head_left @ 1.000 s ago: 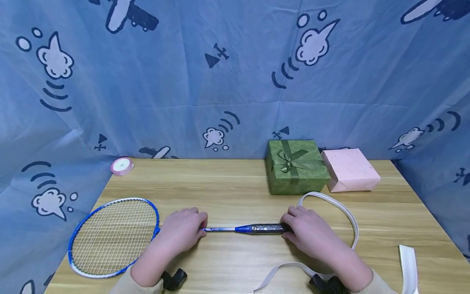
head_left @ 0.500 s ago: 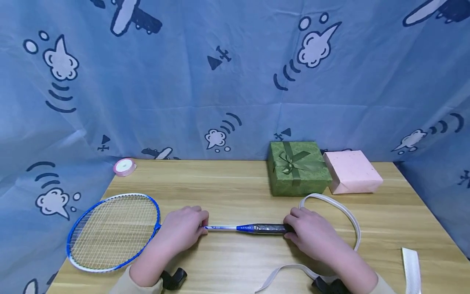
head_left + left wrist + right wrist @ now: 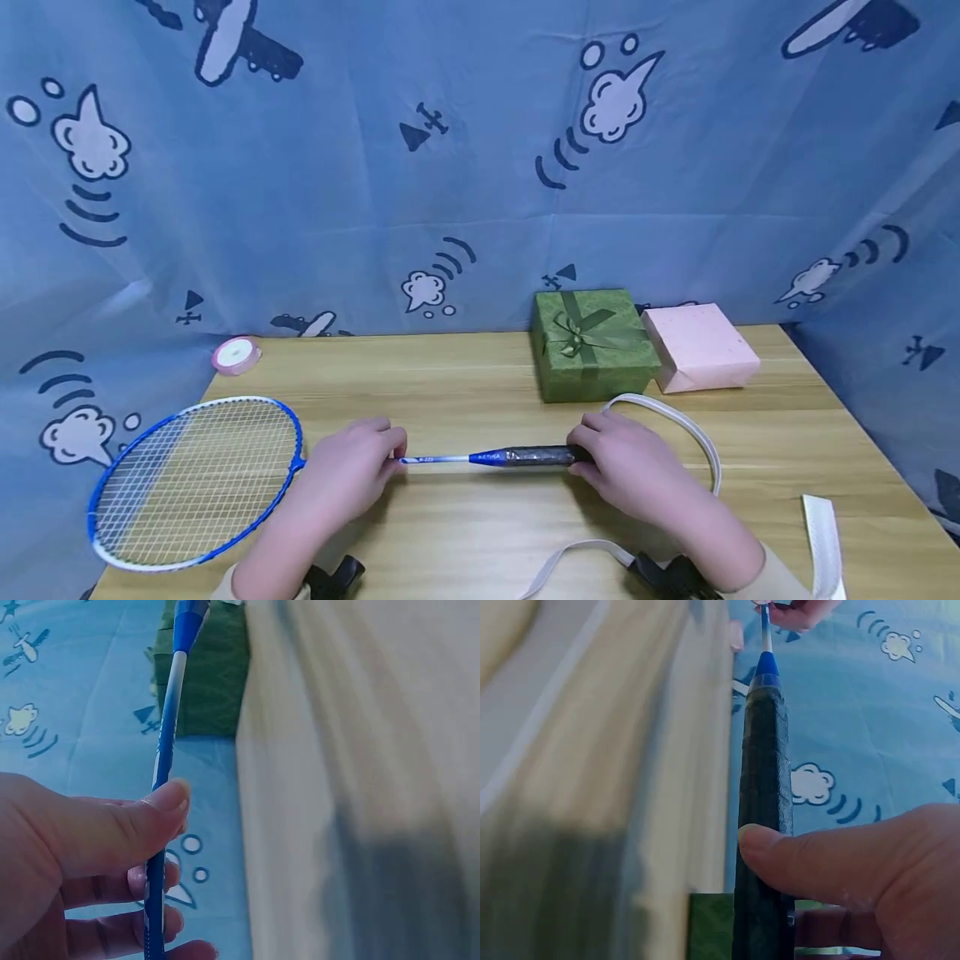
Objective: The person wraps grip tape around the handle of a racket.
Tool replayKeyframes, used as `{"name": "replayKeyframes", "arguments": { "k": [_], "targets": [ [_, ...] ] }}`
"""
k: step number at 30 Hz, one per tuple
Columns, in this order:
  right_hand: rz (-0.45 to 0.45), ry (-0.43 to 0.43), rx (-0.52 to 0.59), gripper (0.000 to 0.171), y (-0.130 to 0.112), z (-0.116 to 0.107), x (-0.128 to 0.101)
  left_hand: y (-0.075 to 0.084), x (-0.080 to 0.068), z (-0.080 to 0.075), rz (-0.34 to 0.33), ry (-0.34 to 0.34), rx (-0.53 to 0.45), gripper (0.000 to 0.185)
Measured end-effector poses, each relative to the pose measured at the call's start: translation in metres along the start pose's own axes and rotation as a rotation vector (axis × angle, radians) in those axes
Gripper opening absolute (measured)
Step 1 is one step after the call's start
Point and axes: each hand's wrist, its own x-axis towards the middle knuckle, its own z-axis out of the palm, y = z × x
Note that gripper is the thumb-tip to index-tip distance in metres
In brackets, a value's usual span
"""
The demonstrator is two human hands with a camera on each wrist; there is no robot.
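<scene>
1. Holding a badminton racket [image 3: 315, 467] level just above the wooden table [image 3: 465, 533], the person is gripping it at two places, so the step in hand is judged to be steadying the racket by both ends of its shaft. The head, a blue-and-white frame strung in white, is reaching out past the table's left front edge; the thin blue-and-white shaft is running right into a dark wrapped handle.

2. The left hand [image 3: 348, 475] is pinching the thin shaft just right of the head; the left wrist view is showing the thumb [image 3: 127, 825] pressing on the shaft with the fingers curling round it from below.

3. The right hand [image 3: 630, 471] is closing round the butt end of the handle; in the right wrist view the thumb [image 3: 817, 855] is lying across the dark grip with fingers curling behind.

4. The next move is judged to call for keeping the left pinch firm, because the shaft is thin and smooth, while the right hand is free to turn or shift along the handle.

5. A long white strip [image 3: 686, 429] is looping on the table behind and under the right forearm, near the handle, well within reach.

6. The handle's wrap is looking dark, slightly glossy and wrinkled, ending at a blue cone.
</scene>
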Motion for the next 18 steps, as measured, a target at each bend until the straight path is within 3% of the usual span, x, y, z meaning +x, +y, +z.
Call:
{"name": "replayKeyframes", "arguments": {
  "k": [6, 18],
  "targets": [
    [0.002, 0.024, 0.000, 0.023, 0.003, -0.012, 0.010, 0.000, 0.001, -0.015, -0.009, 0.062, -0.010, 0.024],
    [0.064, 0.108, 0.027, 0.023, 0.002, -0.038, 0.021, 0.004, 0.010, -0.039, 0.051, 0.215, -0.045, 0.021]
  ]
}}
